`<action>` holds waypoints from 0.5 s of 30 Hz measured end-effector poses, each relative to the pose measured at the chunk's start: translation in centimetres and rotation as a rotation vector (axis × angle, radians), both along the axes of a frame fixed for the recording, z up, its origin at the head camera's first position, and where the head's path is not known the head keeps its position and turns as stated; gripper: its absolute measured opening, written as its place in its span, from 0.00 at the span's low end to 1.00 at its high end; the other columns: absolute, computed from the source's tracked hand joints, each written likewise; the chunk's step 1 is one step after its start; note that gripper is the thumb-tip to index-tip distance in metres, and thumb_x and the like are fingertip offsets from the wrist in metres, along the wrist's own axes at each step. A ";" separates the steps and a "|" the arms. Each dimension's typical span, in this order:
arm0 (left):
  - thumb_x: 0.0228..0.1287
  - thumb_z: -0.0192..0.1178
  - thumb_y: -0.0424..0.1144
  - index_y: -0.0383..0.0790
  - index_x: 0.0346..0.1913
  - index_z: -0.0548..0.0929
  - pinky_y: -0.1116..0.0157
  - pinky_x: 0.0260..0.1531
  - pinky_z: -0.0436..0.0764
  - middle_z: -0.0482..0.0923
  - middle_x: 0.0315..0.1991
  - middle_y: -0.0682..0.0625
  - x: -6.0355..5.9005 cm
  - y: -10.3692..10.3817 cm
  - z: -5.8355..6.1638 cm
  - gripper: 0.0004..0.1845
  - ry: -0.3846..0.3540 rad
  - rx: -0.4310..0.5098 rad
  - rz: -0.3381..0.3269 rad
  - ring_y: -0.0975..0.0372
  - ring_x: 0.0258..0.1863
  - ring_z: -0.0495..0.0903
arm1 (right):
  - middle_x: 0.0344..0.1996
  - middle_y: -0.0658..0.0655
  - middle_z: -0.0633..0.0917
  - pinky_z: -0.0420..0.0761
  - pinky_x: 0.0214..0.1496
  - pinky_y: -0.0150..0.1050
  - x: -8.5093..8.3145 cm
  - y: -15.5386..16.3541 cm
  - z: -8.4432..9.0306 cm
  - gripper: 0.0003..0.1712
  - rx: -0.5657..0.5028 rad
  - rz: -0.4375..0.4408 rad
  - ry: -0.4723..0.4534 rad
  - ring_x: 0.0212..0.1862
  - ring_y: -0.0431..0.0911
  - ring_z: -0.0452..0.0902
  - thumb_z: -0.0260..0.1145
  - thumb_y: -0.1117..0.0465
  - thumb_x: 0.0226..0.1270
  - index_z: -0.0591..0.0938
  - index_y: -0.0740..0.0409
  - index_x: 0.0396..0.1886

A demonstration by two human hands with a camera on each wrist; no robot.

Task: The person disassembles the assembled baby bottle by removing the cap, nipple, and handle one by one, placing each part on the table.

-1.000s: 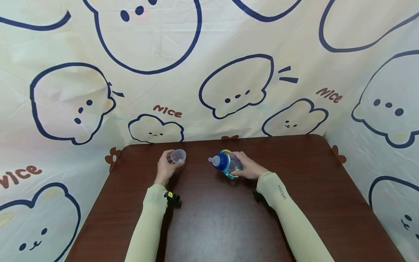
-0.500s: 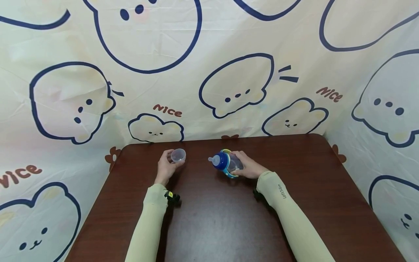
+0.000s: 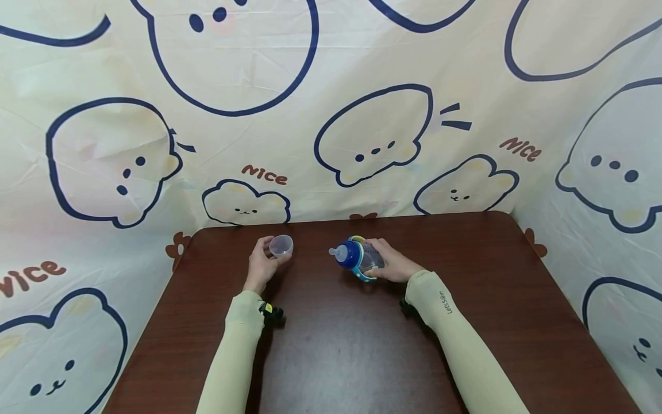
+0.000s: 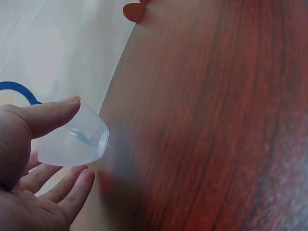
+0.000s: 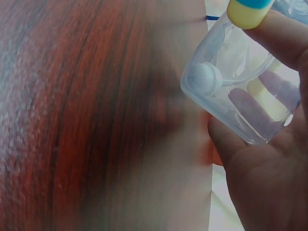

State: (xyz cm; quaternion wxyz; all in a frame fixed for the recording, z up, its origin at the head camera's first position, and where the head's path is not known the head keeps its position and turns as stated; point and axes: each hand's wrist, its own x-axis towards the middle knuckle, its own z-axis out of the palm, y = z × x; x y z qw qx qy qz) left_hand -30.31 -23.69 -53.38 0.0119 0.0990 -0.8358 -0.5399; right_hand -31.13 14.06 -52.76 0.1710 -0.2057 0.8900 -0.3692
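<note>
Near the table's far edge, my left hand (image 3: pixel 262 265) holds a small translucent cup-shaped cap (image 3: pixel 281 246) with its opening upward. The left wrist view shows the thumb on one side of this cap (image 4: pixel 72 142) and the fingers curved along the other. Farther right, my right hand (image 3: pixel 397 265) grips a baby bottle (image 3: pixel 371 259) by its clear body. The bottle is tilted, its nipple (image 3: pixel 339 253) pointing left toward the cap. It has a blue collar and light blue and yellow handles. Inside the bottle (image 5: pixel 192 86), a white round straw weight (image 5: pixel 207 78) shows in the right wrist view.
A dark brown wooden table (image 3: pixel 331 345) lies under both hands. A pale curtain (image 3: pixel 362 63) with bear outlines hangs close behind the far edge and along both sides. Black wrist cameras hang below both cuffs.
</note>
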 end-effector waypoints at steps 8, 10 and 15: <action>0.59 0.78 0.38 0.41 0.77 0.62 0.44 0.72 0.71 0.62 0.75 0.38 0.4 0.3 0.5 0.47 0.062 -0.116 -0.023 0.45 0.72 0.67 | 0.70 0.57 0.66 0.72 0.72 0.61 0.0 0.0 0.0 0.48 -0.002 -0.005 -0.015 0.69 0.57 0.66 0.75 0.48 0.67 0.57 0.40 0.79; 0.56 0.79 0.41 0.43 0.77 0.62 0.43 0.72 0.69 0.59 0.77 0.40 0.7 0.8 1.0 0.49 0.131 -0.191 -0.037 0.46 0.74 0.63 | 0.70 0.57 0.65 0.72 0.72 0.61 0.0 0.0 0.1 0.48 -0.005 -0.003 -0.020 0.69 0.57 0.66 0.75 0.48 0.67 0.57 0.40 0.79; 0.58 0.78 0.42 0.48 0.78 0.62 0.39 0.71 0.69 0.56 0.80 0.44 1.5 2.6 2.5 0.48 0.320 -0.282 -0.139 0.47 0.77 0.58 | 0.69 0.57 0.66 0.73 0.71 0.62 0.1 0.1 -0.1 0.48 -0.012 -0.006 -0.013 0.68 0.57 0.66 0.75 0.47 0.66 0.58 0.40 0.79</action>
